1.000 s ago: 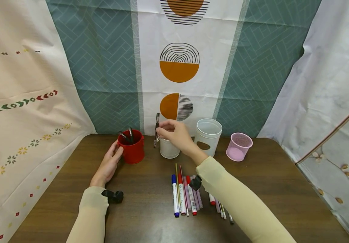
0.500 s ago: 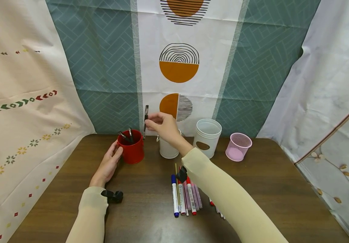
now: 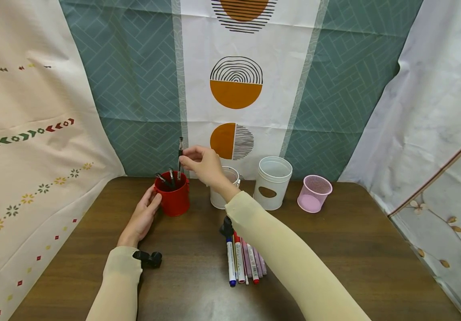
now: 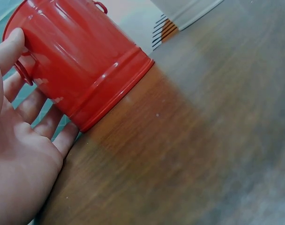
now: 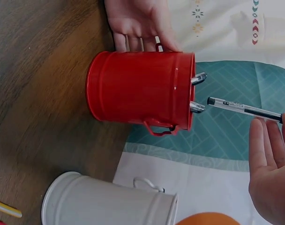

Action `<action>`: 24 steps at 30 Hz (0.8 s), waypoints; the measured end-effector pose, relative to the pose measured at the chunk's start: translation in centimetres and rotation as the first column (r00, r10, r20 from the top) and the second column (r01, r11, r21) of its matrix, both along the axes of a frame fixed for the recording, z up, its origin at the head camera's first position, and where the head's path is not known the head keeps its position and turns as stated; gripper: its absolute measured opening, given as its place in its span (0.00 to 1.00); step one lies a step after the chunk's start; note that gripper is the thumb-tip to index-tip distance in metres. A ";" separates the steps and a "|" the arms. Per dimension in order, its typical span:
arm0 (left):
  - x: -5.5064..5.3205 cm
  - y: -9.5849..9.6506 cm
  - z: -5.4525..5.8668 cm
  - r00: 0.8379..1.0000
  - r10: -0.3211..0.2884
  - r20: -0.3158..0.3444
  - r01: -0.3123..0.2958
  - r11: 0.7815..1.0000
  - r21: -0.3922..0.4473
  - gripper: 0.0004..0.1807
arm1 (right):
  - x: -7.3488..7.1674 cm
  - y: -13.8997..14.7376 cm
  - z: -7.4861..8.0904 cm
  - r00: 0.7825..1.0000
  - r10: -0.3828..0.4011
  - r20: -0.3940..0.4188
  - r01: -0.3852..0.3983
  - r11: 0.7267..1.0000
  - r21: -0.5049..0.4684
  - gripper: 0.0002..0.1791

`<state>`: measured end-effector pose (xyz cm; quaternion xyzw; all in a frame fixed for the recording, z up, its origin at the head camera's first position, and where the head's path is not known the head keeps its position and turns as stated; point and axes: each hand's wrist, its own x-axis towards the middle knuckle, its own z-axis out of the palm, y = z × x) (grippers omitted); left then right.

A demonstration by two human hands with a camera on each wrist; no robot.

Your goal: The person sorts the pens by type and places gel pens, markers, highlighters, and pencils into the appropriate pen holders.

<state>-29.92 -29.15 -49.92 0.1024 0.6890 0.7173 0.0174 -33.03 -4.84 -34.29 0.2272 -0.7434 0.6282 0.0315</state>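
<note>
My left hand holds the side of a red bucket-shaped pen holder, thumb on the near side and fingers behind it, beside a small handle. Two clear pens with black caps lean inside, their ends above the rim. Between thumb and fingers, my right hand pinches another clear pen with black ends. That pen stands nearly upright over the red holder in the head view, its lower end overlapping the opening. In the right wrist view, its black tip is just outside the rim, close to the two pens.
Right of the red holder stand a smaller white bucket, a taller white container and a pink mesh cup. Several markers and brushes lie on the brown table, partly under my right forearm. Patterned cloth hangs behind.
My right hand has moved left with the pen, from in front of the small white bucket to over the red holder. My left hand has stayed on the red holder.
</note>
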 end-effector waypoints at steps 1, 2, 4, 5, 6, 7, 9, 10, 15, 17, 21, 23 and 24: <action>0.0 0.0 0.0 1.000 0.002 0.001 -0.002 1.000 0.000 0.37 | 0.0 -0.1 -0.1 1.000 0.002 -0.001 -0.002 1.000 0.003 0.12; 0.0 0.0 0.0 1.000 0.004 0.001 -0.004 1.000 -0.001 0.37 | -0.1 -0.3 -0.1 1.000 0.001 -0.005 -0.001 1.000 0.006 0.12; 0.0 0.0 -0.1 1.000 0.008 0.003 -0.008 1.000 0.000 0.37 | -0.1 -0.5 -0.2 1.000 -0.003 -0.010 0.004 1.000 0.015 0.12; 0.0 0.0 -0.1 1.000 0.010 0.002 -0.010 1.000 0.000 0.37 | -0.2 -0.6 -0.3 1.000 -0.005 -0.013 0.006 1.000 0.019 0.12; -0.1 0.0 -0.1 1.000 0.011 0.002 -0.011 1.000 0.000 0.37 | -0.2 -0.6 -0.4 1.000 -0.006 -0.013 0.007 1.000 0.018 0.12; -0.1 0.1 -0.1 1.000 0.012 0.001 -0.012 1.000 0.000 0.37 | -0.3 -0.7 -0.5 1.000 -0.008 -0.014 0.008 1.000 0.018 0.11; -0.1 0.1 -0.1 1.000 0.011 -0.002 -0.011 1.000 0.001 0.37 | -0.5 -0.8 -0.9 1.000 -0.014 -0.008 0.014 1.000 0.025 0.11; -0.1 0.1 -0.1 1.000 0.010 -0.003 -0.010 1.000 0.001 0.38 | -0.5 -0.8 -1.0 1.000 -0.017 -0.004 0.017 0.999 0.031 0.11; -0.1 0.1 -0.1 1.000 0.004 -0.007 -0.004 1.000 0.003 0.38 | -0.8 -1.1 -2.0 0.999 -0.033 0.022 0.032 0.998 0.054 0.11; -0.1 0.1 -0.1 1.000 0.007 -0.005 -0.007 1.000 0.006 0.38 | -0.8 -1.2 -2.4 0.999 -0.029 0.034 0.028 0.998 0.051 0.11; -0.1 0.0 0.0 1.000 0.007 0.001 -0.007 1.000 0.004 0.38 | -0.9 -1.5 -3.1 0.999 -0.018 0.051 0.016 0.999 0.043 0.11; -0.1 0.0 0.0 1.000 0.006 0.003 -0.006 1.000 0.002 0.38 | -0.8 -1.7 -3.3 0.998 -0.012 0.058 0.010 0.999 0.042 0.11; -0.1 0.0 0.0 1.000 0.005 0.004 -0.005 1.000 0.000 0.38 | -0.8 -1.8 -3.4 0.998 -0.011 0.063 0.008 0.999 0.042 0.11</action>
